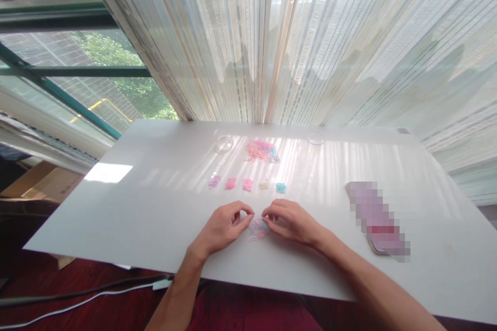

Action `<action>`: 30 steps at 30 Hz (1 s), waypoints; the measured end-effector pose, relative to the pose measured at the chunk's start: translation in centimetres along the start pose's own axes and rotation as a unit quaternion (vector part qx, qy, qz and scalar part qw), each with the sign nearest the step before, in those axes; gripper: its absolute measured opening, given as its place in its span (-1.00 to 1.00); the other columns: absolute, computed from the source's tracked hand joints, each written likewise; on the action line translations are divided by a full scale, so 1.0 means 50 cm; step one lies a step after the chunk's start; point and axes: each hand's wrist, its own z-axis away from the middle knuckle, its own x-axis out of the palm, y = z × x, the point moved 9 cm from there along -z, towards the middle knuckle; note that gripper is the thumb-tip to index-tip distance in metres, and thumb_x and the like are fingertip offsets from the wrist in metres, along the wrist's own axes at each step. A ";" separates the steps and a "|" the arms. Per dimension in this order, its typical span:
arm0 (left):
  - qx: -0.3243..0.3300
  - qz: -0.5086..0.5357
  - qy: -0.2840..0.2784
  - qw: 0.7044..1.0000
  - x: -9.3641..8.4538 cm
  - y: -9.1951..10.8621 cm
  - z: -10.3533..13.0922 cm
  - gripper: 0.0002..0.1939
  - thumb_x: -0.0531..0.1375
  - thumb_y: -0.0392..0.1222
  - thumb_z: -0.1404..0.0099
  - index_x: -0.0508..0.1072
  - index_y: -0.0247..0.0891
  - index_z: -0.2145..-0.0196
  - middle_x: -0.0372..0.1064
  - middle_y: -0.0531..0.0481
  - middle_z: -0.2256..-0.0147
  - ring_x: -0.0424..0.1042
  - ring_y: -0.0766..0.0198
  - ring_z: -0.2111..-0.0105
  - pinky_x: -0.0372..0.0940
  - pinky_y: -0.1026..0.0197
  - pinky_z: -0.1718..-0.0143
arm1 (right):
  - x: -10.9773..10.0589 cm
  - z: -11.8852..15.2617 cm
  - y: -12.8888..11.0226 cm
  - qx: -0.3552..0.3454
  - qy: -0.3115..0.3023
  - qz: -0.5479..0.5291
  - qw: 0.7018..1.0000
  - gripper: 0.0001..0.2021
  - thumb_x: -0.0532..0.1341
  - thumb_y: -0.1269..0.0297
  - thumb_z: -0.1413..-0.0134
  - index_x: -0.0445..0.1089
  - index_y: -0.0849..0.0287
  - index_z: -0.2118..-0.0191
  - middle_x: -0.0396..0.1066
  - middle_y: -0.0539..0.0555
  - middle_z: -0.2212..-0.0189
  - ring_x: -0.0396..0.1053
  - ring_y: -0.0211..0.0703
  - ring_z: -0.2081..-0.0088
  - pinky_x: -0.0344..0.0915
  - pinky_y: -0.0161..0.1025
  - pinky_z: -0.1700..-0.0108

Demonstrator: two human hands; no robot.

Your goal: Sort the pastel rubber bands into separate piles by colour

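Both hands are close together above a small mixed pile of thin coloured bands [258,229], pink and pale blue, near the front of the table. My left hand [225,223] has its thumb and forefinger pinched together at the pile's left edge. Opposite it, my right hand [291,221] is pinched in the same way at the right edge. Whatever lies between the fingertips is too small to make out. Just beyond the hands runs a row of little sorted heaps: purple [214,181], red-pink [231,183], pink [247,184], pale yellow [264,185] and blue [281,187].
A larger mixed heap of bands [263,151] lies farther back on the white table [155,217]. Clear round dishes or lids stand left [225,144] and right [315,138] of it. A phone, partly pixelated [375,217], lies at right. Striped curtains [264,41] hang behind.
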 end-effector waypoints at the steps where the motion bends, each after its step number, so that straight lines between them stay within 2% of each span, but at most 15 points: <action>1: -0.001 0.003 0.003 1.000 -0.001 -0.001 0.001 -0.83 0.17 -0.11 -0.39 0.55 -0.19 0.21 0.25 0.12 0.51 0.23 0.33 0.51 0.17 0.30 0.44 | 0.000 0.000 -0.001 -0.001 0.001 -0.001 1.000 -0.88 0.18 0.31 -0.28 0.47 0.15 0.22 0.46 0.03 0.44 0.38 -0.21 0.42 0.28 -0.29 0.32; 5: -0.005 0.013 0.010 1.000 0.001 -0.002 0.004 -0.82 0.19 -0.10 -0.37 0.56 -0.20 0.22 0.19 0.14 0.54 0.20 0.35 0.53 0.15 0.30 0.45 | -0.003 -0.001 -0.007 -0.009 0.007 0.002 1.000 -0.85 0.17 0.28 -0.31 0.47 0.16 0.24 0.45 0.04 0.45 0.37 -0.21 0.43 0.28 -0.29 0.33; 13: 0.013 0.027 0.050 0.998 0.007 0.000 0.014 -0.83 0.21 -0.12 -0.35 0.56 -0.23 0.24 0.23 0.15 0.54 0.19 0.38 0.54 0.18 0.33 0.44 | 0.000 0.001 -0.013 -0.019 0.006 0.010 1.000 -0.87 0.18 0.33 -0.29 0.47 0.16 0.26 0.45 0.03 0.45 0.36 -0.22 0.42 0.25 -0.30 0.33; 26: 0.050 0.063 0.108 0.991 0.011 -0.006 0.030 -0.88 0.20 -0.18 -0.36 0.54 -0.23 0.23 0.46 0.07 0.38 0.24 0.42 0.53 0.23 0.36 0.47 | -0.002 -0.005 -0.009 -0.016 0.015 0.010 1.000 -0.83 0.16 0.32 -0.29 0.51 0.16 0.26 0.44 0.04 0.47 0.36 -0.23 0.43 0.26 -0.31 0.35; 30: 0.071 0.030 0.160 0.984 -0.007 -0.008 0.046 -0.89 0.19 -0.21 -0.38 0.51 -0.21 0.18 0.49 0.05 0.27 0.24 0.42 0.53 0.27 0.35 0.45 | -0.004 -0.005 -0.003 -0.008 0.020 0.019 1.000 -0.84 0.17 0.34 -0.29 0.51 0.16 0.26 0.43 0.03 0.47 0.35 -0.23 0.43 0.26 -0.31 0.35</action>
